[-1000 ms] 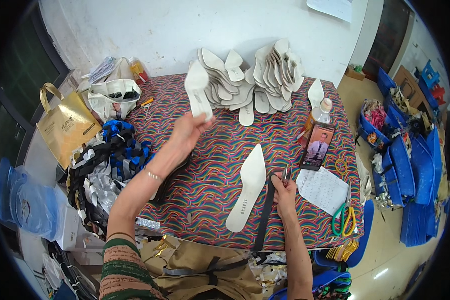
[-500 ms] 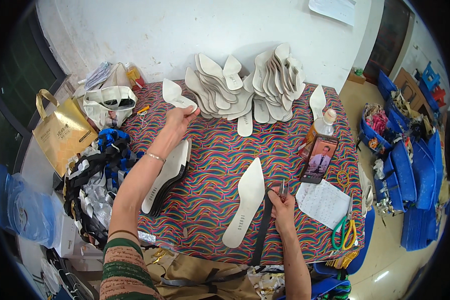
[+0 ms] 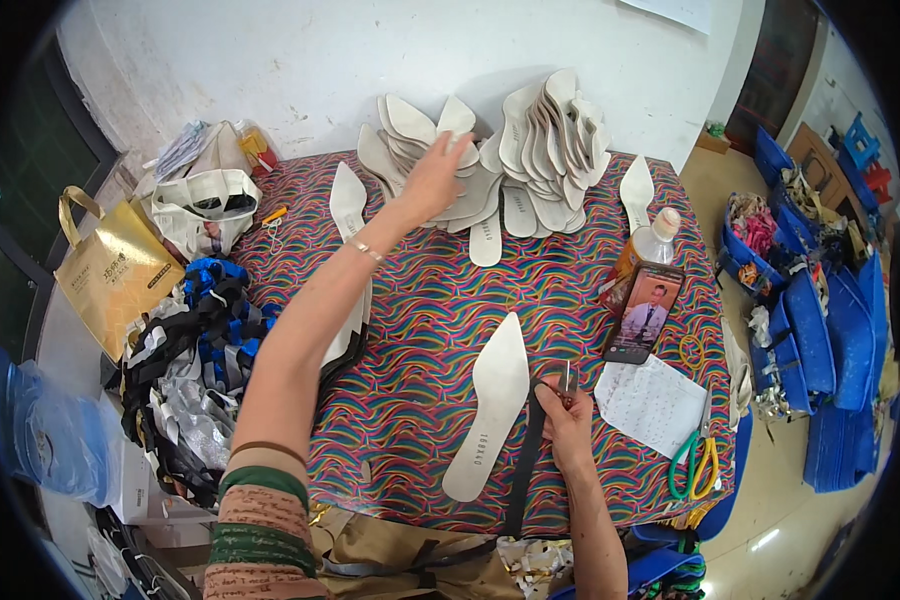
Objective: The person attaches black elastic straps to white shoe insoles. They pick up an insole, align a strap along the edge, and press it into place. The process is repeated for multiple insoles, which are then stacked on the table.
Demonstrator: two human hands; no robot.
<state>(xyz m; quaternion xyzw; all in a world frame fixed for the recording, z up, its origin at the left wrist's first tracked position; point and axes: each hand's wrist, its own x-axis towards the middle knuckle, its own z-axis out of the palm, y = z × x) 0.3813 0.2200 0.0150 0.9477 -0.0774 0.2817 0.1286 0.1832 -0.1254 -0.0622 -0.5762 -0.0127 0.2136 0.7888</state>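
My left hand (image 3: 436, 180) reaches over the left pile of white insoles (image 3: 407, 120), its fingers stretched out by an upright insole (image 3: 457, 118); whether they touch it I cannot tell. My right hand (image 3: 568, 425) is closed round small thread snips (image 3: 568, 380) and the top of a black strip (image 3: 525, 470), which hangs down over the table's front edge. One white insole (image 3: 488, 420) lies just left of that strip, its toe pointing away. Under my left forearm, a stack of black-edged insoles (image 3: 355, 325) is partly hidden. A single insole (image 3: 348, 200) lies beyond the stack.
A second insole heap (image 3: 550, 140) stands against the wall. To the right are a bottle (image 3: 652, 245), a phone (image 3: 645, 312), a paper sheet (image 3: 655, 405) and scissors (image 3: 695, 465). Black and blue strips (image 3: 200, 350) pile up at left beside a gold bag (image 3: 120, 270).
My left hand has let go of the insole at the far left and moved right to the pile. That insole now lies turned, toe away. My right hand stays almost still.
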